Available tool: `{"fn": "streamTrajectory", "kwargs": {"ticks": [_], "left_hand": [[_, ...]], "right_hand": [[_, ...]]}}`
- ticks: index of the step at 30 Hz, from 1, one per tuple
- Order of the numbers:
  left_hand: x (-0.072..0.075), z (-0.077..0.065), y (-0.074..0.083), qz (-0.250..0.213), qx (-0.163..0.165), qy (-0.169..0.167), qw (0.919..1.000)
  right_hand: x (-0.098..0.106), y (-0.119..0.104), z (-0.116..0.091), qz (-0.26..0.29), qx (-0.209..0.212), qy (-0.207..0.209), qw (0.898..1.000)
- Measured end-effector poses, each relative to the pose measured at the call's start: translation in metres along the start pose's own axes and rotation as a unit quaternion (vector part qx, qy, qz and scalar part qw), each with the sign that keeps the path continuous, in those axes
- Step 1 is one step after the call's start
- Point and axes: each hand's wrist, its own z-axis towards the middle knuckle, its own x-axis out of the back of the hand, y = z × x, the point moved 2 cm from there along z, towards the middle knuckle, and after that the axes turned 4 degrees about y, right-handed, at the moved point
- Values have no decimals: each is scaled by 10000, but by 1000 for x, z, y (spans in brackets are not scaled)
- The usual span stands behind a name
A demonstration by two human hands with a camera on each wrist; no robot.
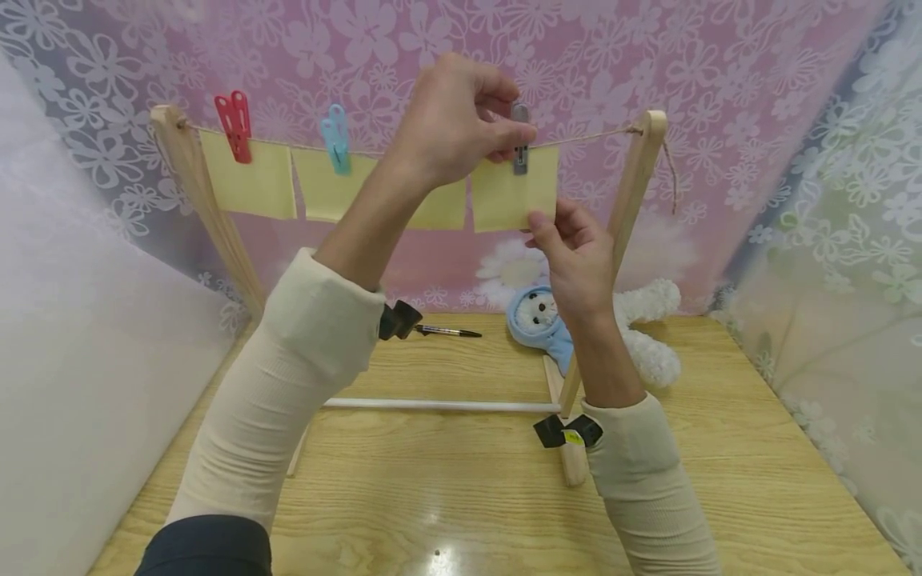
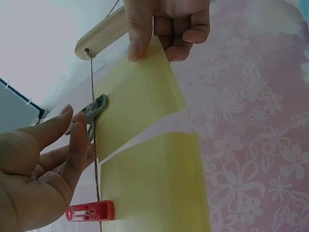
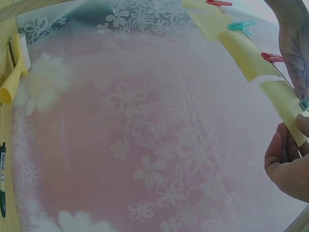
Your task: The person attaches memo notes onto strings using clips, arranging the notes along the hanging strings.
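My left hand [image 1: 450, 120] pinches a grey clothespin [image 1: 521, 160] at the right part of a string [image 1: 583, 138]. That clothespin sits over the top edge of the rightmost yellow paper [image 1: 500, 200]. Lower down, my right hand [image 1: 582, 260] holds the same paper by its lower right corner between thumb and fingers. In the left wrist view a red clothespin [image 2: 91, 211] grips the neighbouring paper [image 2: 154, 179]; the left arm hides it in the head view. Farther left, another red clothespin [image 1: 234, 128] and a light-blue clothespin [image 1: 335, 140] hold more yellow papers on the string.
Wooden posts [image 1: 637, 176] carry the string at either end, with a white rod [image 1: 446, 406] low between them. A plush toy [image 1: 648, 352] in a blue hood lies behind the right post. On the table [image 1: 432, 496], a pen [image 1: 450, 330] lies near the back.
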Motion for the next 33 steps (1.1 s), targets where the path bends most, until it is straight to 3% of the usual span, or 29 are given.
{"fn": "streamTrajectory", "kwargs": {"ticks": [7, 14, 18, 21, 24, 27, 28, 30, 33], "left_hand": [[5, -4, 1, 114, -43, 189, 9997], [12, -22, -2, 373, -850, 933, 9913], [15, -38, -11, 148, -1442, 1433, 9790], [14, -51, -20, -44, -2066, 1886, 9601], [12, -67, -30, -204, -2816, 2276, 9319], [5, -87, -43, -277, -3329, 2434, 9106], [3, -94, -49, -244, -3416, 2406, 9082], [-5, -109, -64, -162, -3417, 2276, 9117], [-17, -128, -97, 70, -3107, 1931, 9307]], "right_hand": [[-1, -2, 1, -26, -122, -16, 9999], [6, 0, -1, -557, 103, 96, 9983], [10, -2, -5, -1156, 379, 108, 9925], [12, -6, -10, -1566, 577, 109, 9859], [16, -12, -18, -2288, 999, 106, 9683], [22, -18, -32, -3160, 1658, 131, 9341], [26, -21, -37, -3397, 1872, 134, 9216], [35, -25, -49, -3698, 2282, 87, 9006], [55, -27, -65, -3935, 2721, -87, 8781]]}}
